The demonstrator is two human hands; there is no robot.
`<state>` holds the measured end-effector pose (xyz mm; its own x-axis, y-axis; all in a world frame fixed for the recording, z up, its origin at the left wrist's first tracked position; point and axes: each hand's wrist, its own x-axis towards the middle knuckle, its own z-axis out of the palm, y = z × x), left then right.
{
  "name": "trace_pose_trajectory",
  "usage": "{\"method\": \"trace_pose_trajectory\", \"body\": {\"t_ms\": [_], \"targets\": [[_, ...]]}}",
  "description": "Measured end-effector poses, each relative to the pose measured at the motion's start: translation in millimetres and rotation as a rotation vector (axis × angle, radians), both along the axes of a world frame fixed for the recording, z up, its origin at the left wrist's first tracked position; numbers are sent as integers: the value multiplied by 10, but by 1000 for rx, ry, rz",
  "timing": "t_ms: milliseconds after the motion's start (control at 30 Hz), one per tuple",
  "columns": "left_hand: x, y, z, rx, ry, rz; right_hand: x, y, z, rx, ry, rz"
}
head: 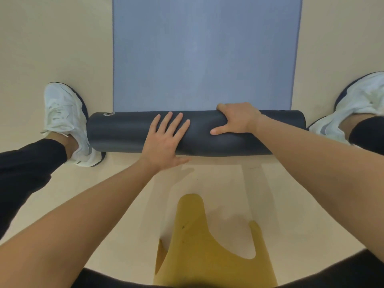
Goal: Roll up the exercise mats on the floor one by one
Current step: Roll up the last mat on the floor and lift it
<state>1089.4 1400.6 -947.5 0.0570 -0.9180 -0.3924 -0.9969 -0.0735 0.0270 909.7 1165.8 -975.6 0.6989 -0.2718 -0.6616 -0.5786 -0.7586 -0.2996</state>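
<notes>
One cloth (207,250), two hands (164,142) (236,119), one mat (124,133)

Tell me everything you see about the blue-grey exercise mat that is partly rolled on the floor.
The blue-grey foam-like exercise mat is partly rolled. Its near end forms a thick dark charcoal roll lying crosswise on the beige floor; the rest lies flat beyond it. The left hand presses flat on the roll with spread fingers; the right hand grips over its top.
</notes>
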Motion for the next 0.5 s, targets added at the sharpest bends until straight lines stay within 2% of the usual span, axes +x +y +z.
{"method": "trace_pose_trajectory", "body": {"t_ms": [167, 267, 500], "targets": [[217, -332, -123, 54, 48, -21, -123, -39, 7, -166, -24, -106], [374, -550, -107, 105, 97, -15, -341, -58, 46, -184, -28, -136], [475, -802, -59, 242, 157, 50, -533, -30, 142, -170, -4, -6]]}}
